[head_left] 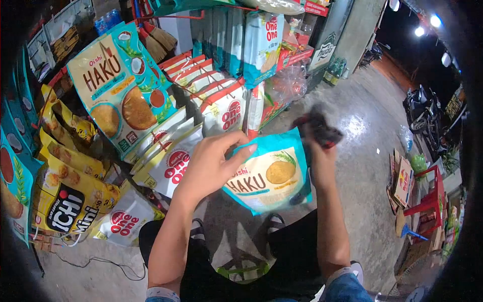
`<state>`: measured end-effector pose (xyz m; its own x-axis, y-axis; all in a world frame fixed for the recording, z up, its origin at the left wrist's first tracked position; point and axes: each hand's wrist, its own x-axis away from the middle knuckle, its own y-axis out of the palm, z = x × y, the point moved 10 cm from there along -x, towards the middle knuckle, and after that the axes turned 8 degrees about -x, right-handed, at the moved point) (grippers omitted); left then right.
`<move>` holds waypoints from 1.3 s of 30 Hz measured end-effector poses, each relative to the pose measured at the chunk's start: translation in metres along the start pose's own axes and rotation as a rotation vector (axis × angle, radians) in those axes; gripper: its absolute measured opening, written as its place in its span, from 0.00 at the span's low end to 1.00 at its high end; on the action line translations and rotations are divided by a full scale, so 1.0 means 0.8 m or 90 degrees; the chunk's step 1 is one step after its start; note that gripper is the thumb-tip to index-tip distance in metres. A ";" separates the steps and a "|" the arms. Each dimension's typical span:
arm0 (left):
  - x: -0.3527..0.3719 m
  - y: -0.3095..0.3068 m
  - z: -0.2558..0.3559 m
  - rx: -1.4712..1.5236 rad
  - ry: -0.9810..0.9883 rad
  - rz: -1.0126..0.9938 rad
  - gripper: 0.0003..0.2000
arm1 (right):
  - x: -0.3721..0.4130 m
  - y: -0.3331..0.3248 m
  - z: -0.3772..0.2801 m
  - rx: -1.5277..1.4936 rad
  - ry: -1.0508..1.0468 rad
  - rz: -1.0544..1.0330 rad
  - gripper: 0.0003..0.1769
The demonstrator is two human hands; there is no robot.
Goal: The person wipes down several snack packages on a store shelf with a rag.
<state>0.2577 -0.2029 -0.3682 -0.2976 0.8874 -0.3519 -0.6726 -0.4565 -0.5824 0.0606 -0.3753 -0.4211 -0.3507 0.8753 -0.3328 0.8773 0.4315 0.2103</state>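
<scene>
Gripping the small Haku bag (269, 173) in the left hand (214, 163) now, fingers narrowed to a pinch at its upper left corner, thumb over the front, the rest mostly hidden behind. Holding it well above the floor (367, 211), printed front facing up to view, slightly tilted, right between the two hands and over the sandals (276, 221). And across to the right hand (321, 156), raised just beside the bag's right edge, holding up a dark thing (325, 130) with a bit of red, too blurred to name, finger detail lost in the same blur. Look left: a packed display, One One bags (176, 168) in rows by the left wrist, the big Haku bag (121, 88) leaning upright beyond, yellow Ichi bags (70, 201) lower at the side. Swing right, over the floor, to a red chair (422, 207), a Red Bull box (404, 182) near it, and a motorbike (420, 116) farther back, near bright lamps (435, 21).
</scene>
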 end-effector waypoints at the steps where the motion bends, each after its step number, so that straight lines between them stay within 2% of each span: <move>1: 0.001 0.001 -0.002 0.004 0.009 -0.011 0.12 | -0.003 -0.002 -0.014 -0.080 -0.025 0.063 0.17; 2: 0.003 0.000 -0.001 0.004 0.006 -0.011 0.12 | 0.004 -0.006 -0.022 -0.108 0.023 0.121 0.17; 4: 0.006 0.000 0.003 -0.027 -0.003 -0.004 0.12 | 0.012 -0.009 -0.043 -0.204 -0.088 0.106 0.22; 5: 0.006 0.004 0.004 -0.028 -0.005 -0.005 0.12 | 0.021 -0.005 -0.042 -0.204 -0.086 0.106 0.22; 7: 0.006 0.005 0.002 0.027 -0.012 0.039 0.11 | 0.042 0.022 -0.054 -0.262 -0.165 0.049 0.27; 8: 0.005 0.009 -0.001 0.027 -0.011 0.035 0.11 | 0.047 0.042 -0.061 -0.065 -0.239 0.001 0.37; 10: 0.002 0.020 -0.009 0.149 -0.018 0.013 0.12 | 0.078 0.104 -0.074 0.279 -0.354 -0.116 0.36; 11: 0.003 0.022 -0.007 0.260 -0.050 0.016 0.12 | 0.096 0.136 -0.058 0.284 -0.417 -0.230 0.41; 12: 0.000 0.020 -0.011 0.257 -0.047 0.014 0.12 | 0.117 0.166 -0.069 0.326 -0.421 -0.305 0.41; 14: -0.002 -0.006 -0.028 0.291 -0.029 0.084 0.11 | 0.149 0.191 -0.071 0.402 -0.516 -0.395 0.40; 15: 0.002 -0.004 -0.029 0.371 -0.077 0.052 0.10 | 0.150 0.191 -0.075 0.452 -0.573 -0.401 0.39; 16: 0.006 -0.005 -0.025 0.370 -0.081 0.052 0.10 | 0.149 0.190 -0.077 0.501 -0.627 -0.408 0.39; 18: 0.014 0.020 -0.013 0.411 -0.084 -0.032 0.10 | 0.099 0.146 -0.081 0.427 -0.536 -0.242 0.39; 20: 0.016 0.036 -0.018 0.352 -0.094 -0.059 0.10 | 0.054 0.101 -0.082 0.323 -0.424 -0.052 0.39; 21: 0.015 0.044 -0.017 0.389 -0.096 -0.052 0.10 | 0.057 0.102 -0.075 0.324 -0.415 -0.056 0.39; 23: 0.012 0.047 -0.023 0.414 -0.084 0.014 0.09 | 0.071 0.113 -0.061 0.224 -0.428 -0.096 0.37; 24: 0.011 0.042 -0.028 0.402 -0.069 0.068 0.09 | 0.095 0.144 -0.077 0.399 -0.412 -0.169 0.35; 26: 0.011 0.031 -0.040 0.506 -0.064 0.053 0.10 | 0.142 0.180 -0.087 0.354 -0.570 -0.335 0.31; 27: 0.012 0.018 -0.038 0.449 -0.088 0.078 0.10 | 0.144 0.178 -0.083 0.353 -0.564 -0.332 0.31; 28: 0.013 0.004 -0.030 0.393 -0.111 0.103 0.11 | 0.162 0.186 -0.078 0.385 -0.653 -0.385 0.29; 29: 0.013 0.006 -0.029 0.415 -0.142 0.081 0.11 | 0.182 0.192 -0.074 0.418 -0.740 -0.438 0.28; 30: 0.013 0.010 -0.031 0.418 -0.147 0.076 0.11 | 0.175 0.187 -0.074 0.420 -0.733 -0.438 0.28; 32: 0.012 0.021 -0.028 0.403 -0.123 0.037 0.11 | 0.128 0.159 -0.076 0.463 -0.672 -0.346 0.26; 33: 0.007 0.022 -0.026 0.383 -0.095 0.032 0.12 | 0.109 0.141 -0.083 0.459 -0.680 -0.265 0.27; 34: 0.008 0.024 -0.026 0.387 -0.123 0.009 0.12 | 0.094 0.122 -0.087 0.453 -0.685 -0.185 0.28; 36: 0.005 0.024 -0.039 0.308 -0.074 -0.003 0.12 | 0.045 0.082 -0.072 0.465 -0.496 -0.039 0.24; 37: 0.004 0.021 -0.036 0.309 -0.077 -0.004 0.12 | 0.030 0.065 -0.063 0.465 -0.493 -0.040 0.24; 39: 0.011 0.027 -0.031 0.337 -0.093 -0.056 0.12 | -0.014 -0.014 0.051 0.024 0.075 0.016 0.19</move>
<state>0.2575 -0.2063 -0.4018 -0.2909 0.9373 -0.1921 -0.9364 -0.3201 -0.1439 0.0680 -0.3990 -0.4574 -0.3629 0.9060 -0.2179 0.8971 0.4029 0.1811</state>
